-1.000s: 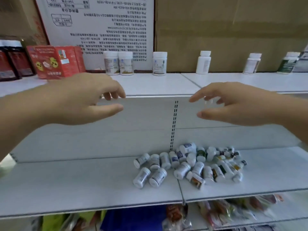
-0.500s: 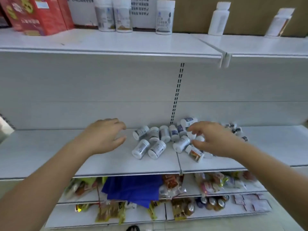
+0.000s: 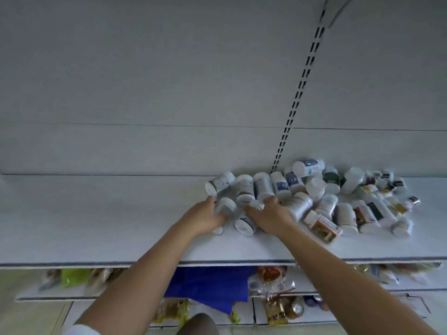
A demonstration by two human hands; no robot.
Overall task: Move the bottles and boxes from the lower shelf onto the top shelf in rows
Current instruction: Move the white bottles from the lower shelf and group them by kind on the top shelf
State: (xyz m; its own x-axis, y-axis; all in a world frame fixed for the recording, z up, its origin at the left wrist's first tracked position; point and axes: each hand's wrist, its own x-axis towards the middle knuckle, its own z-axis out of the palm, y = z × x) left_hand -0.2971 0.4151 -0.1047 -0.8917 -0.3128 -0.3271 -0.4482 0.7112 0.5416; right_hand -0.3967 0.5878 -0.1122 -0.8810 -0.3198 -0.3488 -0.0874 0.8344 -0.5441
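Note:
Several small white bottles [image 3: 348, 204] lie on their sides in a heap on the right part of the white lower shelf [image 3: 96, 226]. My left hand [image 3: 205, 220] grips the left front bottle [image 3: 227, 206] at the heap's near left edge. Close beside it, my right hand [image 3: 269, 217] curls over the right front bottle [image 3: 244, 226], thumb on one side and fingers on the other. A row of lying bottles [image 3: 262, 186] sits just behind both hands. The top shelf and the boxes are out of view.
The grey back panel rises behind the shelf, with a slotted upright [image 3: 297, 97] running up from the heap. Below the shelf edge are lower shelves holding snack packets [image 3: 271, 284] and a blue sheet [image 3: 208, 286]. The left half of the lower shelf is bare.
Both hands came down from in front of the top shelf to the lower shelf and closed on the two front bottles. The view dropped, so the top shelf left the frame.

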